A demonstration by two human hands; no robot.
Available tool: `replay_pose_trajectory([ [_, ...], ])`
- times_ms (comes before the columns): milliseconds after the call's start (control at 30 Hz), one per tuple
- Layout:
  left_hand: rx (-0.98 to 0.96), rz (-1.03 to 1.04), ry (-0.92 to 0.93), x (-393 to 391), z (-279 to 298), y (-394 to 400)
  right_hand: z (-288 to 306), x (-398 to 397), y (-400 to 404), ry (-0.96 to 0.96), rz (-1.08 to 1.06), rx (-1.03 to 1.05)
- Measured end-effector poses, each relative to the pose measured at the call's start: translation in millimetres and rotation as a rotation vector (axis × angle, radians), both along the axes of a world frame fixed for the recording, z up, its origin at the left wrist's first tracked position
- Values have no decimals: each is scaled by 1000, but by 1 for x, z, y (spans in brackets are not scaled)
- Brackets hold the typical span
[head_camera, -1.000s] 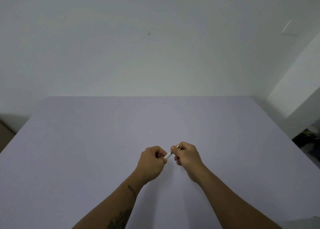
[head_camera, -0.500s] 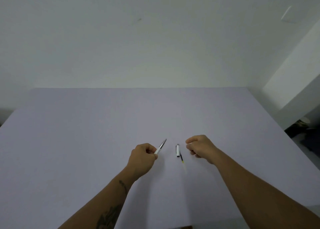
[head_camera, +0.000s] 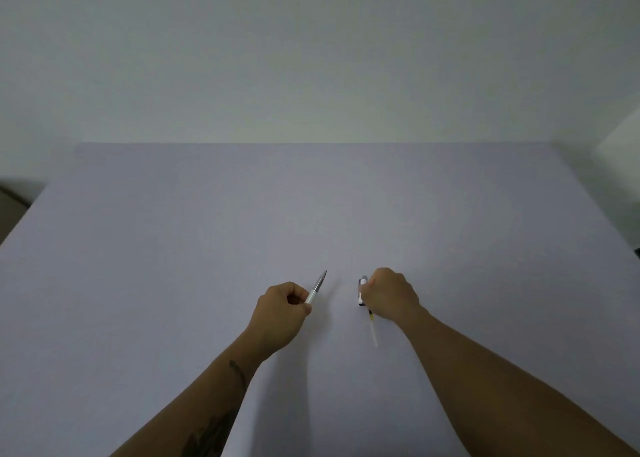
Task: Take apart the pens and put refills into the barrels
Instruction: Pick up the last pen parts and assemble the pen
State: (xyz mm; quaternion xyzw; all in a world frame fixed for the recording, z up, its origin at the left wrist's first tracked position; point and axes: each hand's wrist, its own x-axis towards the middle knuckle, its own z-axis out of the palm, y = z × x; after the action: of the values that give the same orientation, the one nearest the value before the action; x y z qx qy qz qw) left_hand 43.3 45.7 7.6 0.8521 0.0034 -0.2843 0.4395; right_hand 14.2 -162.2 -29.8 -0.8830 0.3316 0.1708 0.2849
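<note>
My left hand (head_camera: 280, 313) is closed around the white front barrel (head_camera: 317, 289) of a pen, whose silver tip points up and away to the right. A short way to the right, the pen's white rear half (head_camera: 361, 292) lies on the lilac table (head_camera: 173, 249). A thin pale refill (head_camera: 373, 332) with a yellow band sticks out of it toward me. My right hand (head_camera: 391, 295) rests on the table against this rear half, fingers curled onto its right side and partly hiding it. The two pen parts are apart.
The table runs to a plain white wall at the back. Its left and right edges drop off to a dark floor. A white corner of furniture (head_camera: 623, 152) stands at the far right.
The pen came apart: my left hand drew the front barrel away to the left, the rear half with the refill was laid down, and my right hand has now closed back onto it.
</note>
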Motion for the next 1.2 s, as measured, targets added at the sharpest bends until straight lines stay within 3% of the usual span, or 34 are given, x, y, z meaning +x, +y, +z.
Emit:
replay_pose_trajectory([
  [233, 57, 72, 13, 2, -3, 7, -2, 24, 5, 42, 55, -39],
  [300, 62, 82, 12, 2, -3, 8, 5, 28, 7, 36, 32, 36],
  [467, 31, 87, 7, 4, -2, 9, 33, 41, 20, -261, -100, 410],
  [633, -1, 67, -1, 3, 2, 10, 60, 40, 34, -467, -182, 518],
  [933, -44, -5, -55, 1, 18, 34, 69, 21, 60, -474, -229, 519],
  [1200, -129, -36, -129, -3, 33, 55, 83, 9, 91, -425, -223, 695],
])
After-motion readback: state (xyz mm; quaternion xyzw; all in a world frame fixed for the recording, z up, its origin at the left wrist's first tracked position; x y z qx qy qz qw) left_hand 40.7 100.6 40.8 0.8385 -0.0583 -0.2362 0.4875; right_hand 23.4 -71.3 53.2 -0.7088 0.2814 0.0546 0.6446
